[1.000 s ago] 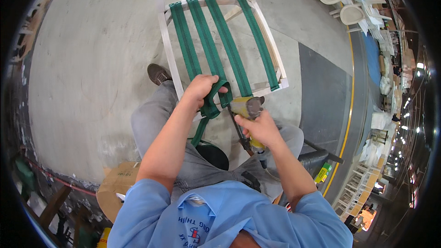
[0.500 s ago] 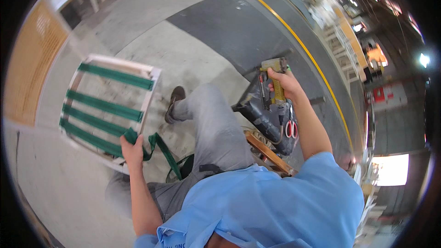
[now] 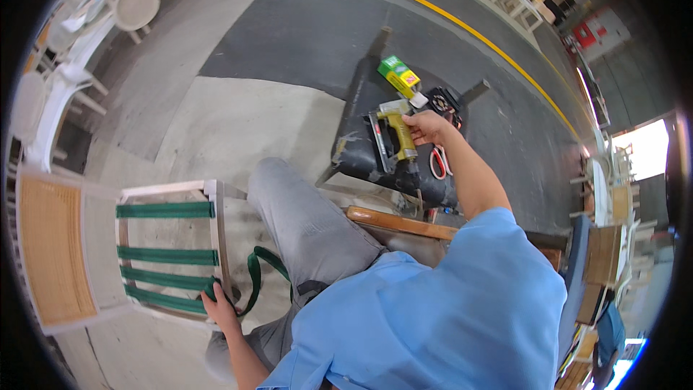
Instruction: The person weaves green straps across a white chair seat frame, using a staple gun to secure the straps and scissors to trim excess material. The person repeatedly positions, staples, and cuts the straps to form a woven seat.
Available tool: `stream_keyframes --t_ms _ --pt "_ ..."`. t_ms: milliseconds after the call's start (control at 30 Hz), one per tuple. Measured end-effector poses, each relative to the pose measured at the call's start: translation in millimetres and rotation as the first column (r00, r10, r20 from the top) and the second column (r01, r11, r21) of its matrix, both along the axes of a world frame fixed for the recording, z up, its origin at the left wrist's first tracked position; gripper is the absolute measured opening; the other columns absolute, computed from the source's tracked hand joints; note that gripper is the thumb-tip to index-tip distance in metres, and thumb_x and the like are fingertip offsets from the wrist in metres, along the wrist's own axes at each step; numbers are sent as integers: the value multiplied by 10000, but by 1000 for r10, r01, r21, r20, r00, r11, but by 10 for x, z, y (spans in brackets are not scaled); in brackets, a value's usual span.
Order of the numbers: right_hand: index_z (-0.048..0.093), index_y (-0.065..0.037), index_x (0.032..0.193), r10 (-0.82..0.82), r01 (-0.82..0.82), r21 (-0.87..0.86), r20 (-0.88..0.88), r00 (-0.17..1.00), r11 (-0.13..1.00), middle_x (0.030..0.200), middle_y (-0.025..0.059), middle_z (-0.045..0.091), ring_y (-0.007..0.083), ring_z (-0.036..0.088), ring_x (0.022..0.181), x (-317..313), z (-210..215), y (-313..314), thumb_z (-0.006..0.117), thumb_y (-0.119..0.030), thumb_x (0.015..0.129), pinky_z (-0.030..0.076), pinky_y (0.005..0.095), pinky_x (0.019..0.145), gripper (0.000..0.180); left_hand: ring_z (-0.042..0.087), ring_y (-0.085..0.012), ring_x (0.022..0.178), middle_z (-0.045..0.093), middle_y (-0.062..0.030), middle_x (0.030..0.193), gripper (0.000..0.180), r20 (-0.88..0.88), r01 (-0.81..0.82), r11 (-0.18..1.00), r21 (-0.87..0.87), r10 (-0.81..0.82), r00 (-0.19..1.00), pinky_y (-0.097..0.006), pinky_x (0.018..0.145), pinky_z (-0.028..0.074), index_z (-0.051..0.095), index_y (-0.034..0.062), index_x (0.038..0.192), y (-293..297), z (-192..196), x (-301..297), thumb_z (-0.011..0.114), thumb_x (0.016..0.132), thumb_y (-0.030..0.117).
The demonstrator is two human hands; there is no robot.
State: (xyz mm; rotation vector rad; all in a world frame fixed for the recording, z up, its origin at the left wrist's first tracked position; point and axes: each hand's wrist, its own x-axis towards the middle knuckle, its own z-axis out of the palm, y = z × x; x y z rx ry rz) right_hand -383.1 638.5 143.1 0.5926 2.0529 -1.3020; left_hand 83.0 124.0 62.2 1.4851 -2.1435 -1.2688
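Note:
My left hand (image 3: 221,309) is closed on dark green webbing (image 3: 254,282) at the near right corner of a white wooden chair frame (image 3: 218,224). Several green webbing strips (image 3: 166,255) cross that frame, and the loose end of the webbing trails toward my leg. Out to the right, my right hand (image 3: 427,128) has its fingers around the handle of a yellow-green staple gun (image 3: 399,137). The gun is at the top of a worn black stool (image 3: 354,155); whether its weight rests there I cannot tell. Red-handled scissors (image 3: 437,162) lie beside it.
A green and yellow box (image 3: 398,76) and a small black object (image 3: 444,105) sit on the stool. Brown wooden bar (image 3: 401,224) lies near my right thigh. A woven cane panel (image 3: 54,253) stands left of the frame. White chairs (image 3: 136,3) line the far left.
My view has swung to the right, showing more of the stool and the box on it. The staple gun is now lower against the stool top. My left hand stays at the frame's corner with the webbing.

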Motion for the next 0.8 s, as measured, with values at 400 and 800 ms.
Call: stream_keyframes --t_ms 400,800 --pt "555 4 1166 604 -361 867 91 792 343 1072 267 688 434 674 1084 765 -340 985 890 -384 694 529 472 905 697 641 -175 803 681 -73 998 462 -116 -178 868 463 258 959 -339 498 570 660 -19 1239 72 -54 284 630 1021 387" --pt "476 -23 1481 666 -714 55 -418 618 698 1097 45 651 152 648 959 1070 429 -1152 726 -48 862 541 302 807 668 605 -155 610 634 -30 735 198 -409 -16 576 817 600 688 -315 569 511 649 72 994 -106 318 481 651 1026 267"
